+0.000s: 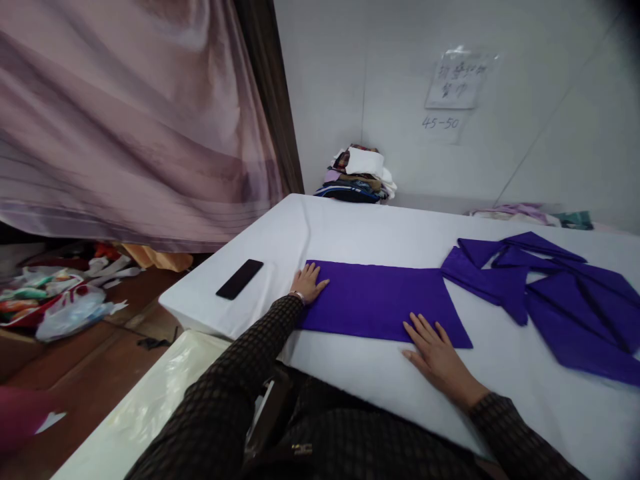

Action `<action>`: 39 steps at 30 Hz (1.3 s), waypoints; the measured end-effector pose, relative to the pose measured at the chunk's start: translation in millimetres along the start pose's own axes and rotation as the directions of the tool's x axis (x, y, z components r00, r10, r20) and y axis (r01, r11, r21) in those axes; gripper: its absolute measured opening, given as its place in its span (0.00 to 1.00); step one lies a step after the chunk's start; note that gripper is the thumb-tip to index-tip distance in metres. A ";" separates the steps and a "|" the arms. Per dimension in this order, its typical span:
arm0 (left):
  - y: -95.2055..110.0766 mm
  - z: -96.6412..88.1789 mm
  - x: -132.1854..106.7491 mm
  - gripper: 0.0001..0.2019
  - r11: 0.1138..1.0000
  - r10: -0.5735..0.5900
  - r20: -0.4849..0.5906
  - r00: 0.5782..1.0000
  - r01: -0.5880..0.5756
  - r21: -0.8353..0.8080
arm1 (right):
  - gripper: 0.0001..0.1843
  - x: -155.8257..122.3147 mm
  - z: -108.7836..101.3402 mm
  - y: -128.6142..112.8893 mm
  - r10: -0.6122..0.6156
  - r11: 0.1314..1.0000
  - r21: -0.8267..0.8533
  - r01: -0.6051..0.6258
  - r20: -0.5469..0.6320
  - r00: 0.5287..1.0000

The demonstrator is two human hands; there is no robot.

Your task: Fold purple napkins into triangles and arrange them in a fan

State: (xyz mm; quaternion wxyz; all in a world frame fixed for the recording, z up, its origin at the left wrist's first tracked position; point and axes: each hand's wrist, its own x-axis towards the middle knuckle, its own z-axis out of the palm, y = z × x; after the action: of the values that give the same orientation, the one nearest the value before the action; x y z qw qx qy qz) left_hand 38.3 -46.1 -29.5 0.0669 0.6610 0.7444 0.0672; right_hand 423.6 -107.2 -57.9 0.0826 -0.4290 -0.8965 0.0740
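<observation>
A purple cloth (380, 300) lies flat, folded into a rectangle, on the white-covered table (360, 227). My left hand (307, 283) rests flat on the cloth's left edge with its fingers stretched out. My right hand (435, 347) lies flat on the cloth's near right corner, fingers spread. Neither hand holds anything. Both sleeves are dark and checked.
Several folded purple cloths (555, 290) lie in a loose pile to the right. A black phone (240, 279) sits near the table's left edge. A stack of mixed fabrics (357, 175) stands at the far wall. A pink curtain (125, 120) hangs left, with bags (65, 303) on the floor.
</observation>
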 end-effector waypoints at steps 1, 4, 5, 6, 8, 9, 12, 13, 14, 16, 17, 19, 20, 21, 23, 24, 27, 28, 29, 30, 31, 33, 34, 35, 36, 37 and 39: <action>-1.3 0.8 0.2 0.31 1.000 -0.004 0.003 1.000 0.004 0.003 | 0.31 1.9 -4.7 -0.6 0.012 1.000 0.027 -0.013 0.030 0.999; 0.3 -0.8 1.6 0.31 1.000 -0.022 0.006 1.000 0.021 0.015 | 0.32 17.3 -25.1 -6.9 0.042 0.993 0.107 -0.052 0.090 0.995; 3.0 -2.2 2.5 0.32 1.000 -0.014 -0.003 1.000 0.015 0.021 | 0.32 26.1 -32.6 -11.5 0.045 0.991 0.121 -0.055 0.083 0.995; 6.3 -3.5 3.6 0.32 1.000 0.004 -0.013 1.000 -0.004 0.028 | 0.33 36.7 -39.6 -17.5 0.027 0.991 0.132 -0.037 0.076 0.997; 13.6 -5.0 6.1 0.32 0.997 0.068 -0.028 0.997 -0.066 0.046 | 0.36 62.7 -49.4 -32.9 -0.028 0.987 0.162 0.016 0.068 0.997; 16.5 -4.9 7.4 0.32 0.994 0.100 -0.029 0.995 -0.098 0.057 | 0.36 77.2 -51.6 -41.5 -0.052 0.983 0.180 0.039 0.065 0.997; 19.8 -1.2 11.4 0.31 0.989 0.123 -0.011 0.992 -0.122 0.086 | 0.39 121.1 -46.6 -63.2 -0.110 0.972 0.217 0.093 0.069 0.991; 19.0 0.6 12.7 0.31 0.990 0.112 0.002 0.994 -0.112 0.088 | 0.39 133.6 -42.1 -66.9 -0.115 0.971 0.220 0.096 0.074 0.991; 17.5 2.4 13.9 0.32 0.991 0.104 0.016 0.994 -0.105 0.086 | 0.39 144.1 -36.9 -67.9 -0.112 0.971 0.219 0.093 0.077 0.991; 14.1 5.3 15.9 0.32 0.991 0.095 0.032 0.995 -0.098 0.086 | 0.40 157.4 -26.9 -60.5 -0.081 0.975 0.212 0.059 0.094 0.992; 12.5 6.3 16.7 0.32 0.991 0.098 0.034 0.995 -0.101 0.089 | 0.40 160.0 -23.0 -51.9 -0.051 0.978 0.205 0.029 0.102 0.994; 10.3 7.8 18.1 0.33 0.989 0.106 0.032 0.994 -0.109 0.097 | 0.39 157.9 -18.8 -26.0 0.030 0.983 0.179 -0.049 0.105 0.994; 9.5 8.4 18.6 0.33 0.989 0.109 0.034 0.993 -0.112 0.101 | 0.38 154.0 -18.6 -9.9 0.076 0.983 0.158 -0.091 0.096 0.992; 9.0 9.0 19.1 0.34 0.988 0.111 0.034 0.993 -0.114 0.103 | 0.38 148.9 -19.6 7.2 0.127 0.982 0.132 -0.138 0.082 0.988; 8.4 9.9 19.7 0.34 0.987 0.112 0.034 0.993 -0.115 0.109 | 0.37 137.3 -23.8 40.1 0.248 0.965 0.077 -0.252 0.054 0.967; 8.3 10.2 19.8 0.34 0.987 0.112 0.033 0.993 -0.115 0.114 | 0.37 131.7 -26.4 54.0 0.310 0.949 0.049 -0.311 0.043 0.950; 8.7 10.1 19.7 0.34 0.985 0.112 0.030 0.993 -0.115 0.130 | 0.36 120.6 -31.8 76.9 0.414 0.910 -0.011 -0.414 0.025 0.910; 9.1 9.8 19.7 0.34 0.984 0.112 0.030 0.993 -0.115 0.134 | 0.36 119.0 -32.2 77.5 0.426 0.905 -0.023 -0.425 0.019 0.905; 9.7 9.2 19.7 0.33 0.984 0.110 0.030 0.993 -0.113 0.137 | 0.37 118.4 -31.7 75.1 0.425 0.905 -0.033 -0.425 0.009 0.905; 10.3 8.6 19.7 0.33 0.984 0.108 0.031 0.994 -0.111 0.139 | 0.37 118.5 -30.5 70.6 0.409 0.912 -0.039 -0.409 -0.006 0.912; 10.9 8.0 19.8 0.33 0.984 0.105 0.033 0.994 -0.109 0.140 | 0.38 118.8 -28.9 64.8 0.379 0.924 -0.039 -0.380 -0.019 0.925; 12.0 6.6 19.9 0.33 0.984 0.101 0.037 0.994 -0.105 0.143 | 0.40 119.6 -25.3 53.8 0.286 0.958 -0.020 -0.287 -0.014 0.958; 12.4 5.9 19.9 0.33 0.984 0.100 0.040 0.994 -0.104 0.144 | 0.40 119.6 -23.8 50.5 0.241 0.971 -0.003 -0.241 0.000 0.971; 12.7 5.3 19.8 0.33 0.984 0.099 0.041 0.994 -0.104 0.146 | 0.40 119.1 -22.8 49.3 0.215 0.976 0.014 -0.215 0.016 0.976; 12.9 4.8 19.6 0.32 0.984 0.098 0.043 0.994 -0.104 0.148 | 0.40 118.1 -22.5 50.4 0.216 0.976 0.024 -0.216 0.028 0.976; 12.9 4.5 19.4 0.32 0.983 0.098 0.045 0.994 -0.103 0.149 | 0.39 116.7 -22.7 53.6 0.239 0.971 0.027 -0.239 0.031 0.971; 12.6 4.5 19.0 0.32 0.984 0.095 0.053 0.994 -0.102 0.147 | 0.38 112.7 -24.8 63.7 0.310 0.950 0.016 -0.310 0.018 0.951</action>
State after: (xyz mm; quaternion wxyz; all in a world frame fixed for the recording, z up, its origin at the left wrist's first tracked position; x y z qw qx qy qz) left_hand 49.2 -25.6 -31.7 0.0305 0.7016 0.7119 -0.0006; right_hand 407.4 22.0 -37.2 0.0670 -0.5631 -0.8178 0.0979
